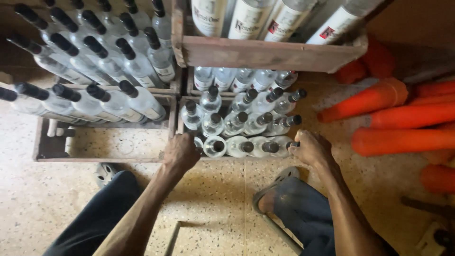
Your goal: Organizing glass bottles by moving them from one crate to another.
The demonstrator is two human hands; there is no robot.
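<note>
A low wooden crate on the speckled floor holds several clear glass bottles with black caps. My left hand grips the crate's near left corner, its fingers curled over the rim beside a bottle. My right hand is closed on the near right corner, next to the black cap of the last bottle in the front row. Both forearms reach forward from my knees in dark trousers.
A second wooden crate on the left holds a few capped bottles, with more stacked behind. Another bottle-filled crate sits above. Orange cones lie on the right. Grey sandals are on my feet.
</note>
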